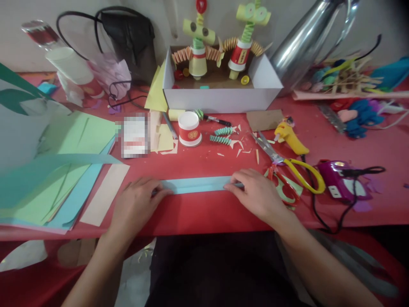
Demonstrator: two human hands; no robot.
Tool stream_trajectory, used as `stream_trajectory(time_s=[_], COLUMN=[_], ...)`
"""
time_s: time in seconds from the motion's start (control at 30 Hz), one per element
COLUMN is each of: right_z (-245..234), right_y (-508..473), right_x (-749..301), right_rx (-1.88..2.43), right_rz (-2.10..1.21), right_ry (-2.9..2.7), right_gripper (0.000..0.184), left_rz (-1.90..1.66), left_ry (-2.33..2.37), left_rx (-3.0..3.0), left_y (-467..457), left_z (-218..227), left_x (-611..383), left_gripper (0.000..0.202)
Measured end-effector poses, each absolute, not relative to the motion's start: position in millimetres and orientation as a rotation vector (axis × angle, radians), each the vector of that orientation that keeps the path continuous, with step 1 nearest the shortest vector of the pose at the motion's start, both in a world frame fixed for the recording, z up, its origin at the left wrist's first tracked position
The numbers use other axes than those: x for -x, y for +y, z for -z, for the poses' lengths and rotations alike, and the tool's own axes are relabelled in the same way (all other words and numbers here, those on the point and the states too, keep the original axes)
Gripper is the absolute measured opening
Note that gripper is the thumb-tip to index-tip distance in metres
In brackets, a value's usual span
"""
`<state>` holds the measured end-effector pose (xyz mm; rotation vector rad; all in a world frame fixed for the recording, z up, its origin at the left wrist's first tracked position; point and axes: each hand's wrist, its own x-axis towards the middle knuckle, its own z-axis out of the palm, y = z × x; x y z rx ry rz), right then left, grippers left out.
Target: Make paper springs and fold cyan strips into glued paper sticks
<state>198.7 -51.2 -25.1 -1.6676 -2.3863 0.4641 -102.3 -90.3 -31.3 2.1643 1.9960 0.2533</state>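
Note:
A light blue paper strip [196,184] lies lengthwise near the front edge of the red table [204,215], with a crease or fold line running along it. My left hand [136,202] pinches its left end between thumb and fingers. At the opposite end, my right hand [254,192] grips the strip in the same way, fingers closed. A pale beige paper strip [105,194] rests just left of my left hand. Red-handled scissors [287,192] and larger yellow-handled scissors [281,160] lie to the right of my right hand.
Behind the strip stand a red-and-white paper cup [191,129] and folded green paper springs [220,140] among scraps. A white box [220,100] holds two paper-cup figures. Coloured paper sheets [70,170] are stacked left. A yellow glue gun [292,136] and a purple corded device [341,181] lie right.

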Motion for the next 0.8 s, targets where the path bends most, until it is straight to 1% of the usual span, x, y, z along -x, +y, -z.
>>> stream_trajectory(time_s=[0.1, 0.2, 0.27, 0.5, 0.6, 0.7, 0.8], right_z=[28, 32, 33, 34, 34, 36, 38], right_y=[-52, -53, -54, -51, -50, -50, -49], right_x=[-202, -207, -210, -216, -216, -218, -219], right_rx=[1.652, 1.64, 1.613, 1.572, 1.612, 1.636, 1.597], right_rz=[-0.503, -0.532, -0.548, -0.649, -0.694, -0.725, -0.757], right_ry=[-2.358, -2.314, -2.295, -2.242, -2.166, -2.112, -2.129], right_gripper=[0.018, 0.011, 0.008, 0.01, 0.005, 0.007, 0.005], left_rz=[-0.265, -0.3, -0.321, -0.27, -0.24, -0.259, -0.293], left_ry=[2.005, 1.992, 1.954, 1.939, 1.955, 1.951, 1.974], left_rx=[-2.143, -2.135, -2.134, -2.096, -2.041, -2.034, -2.062], left_y=[-92, -95, -96, -93, -91, -90, -93], left_z=[32, 33, 32, 28, 26, 27, 31], left_x=[118, 128, 132, 132, 134, 135, 135], left_gripper=[0.032, 0.036, 0.035, 0.033, 0.032, 0.032, 0.03])
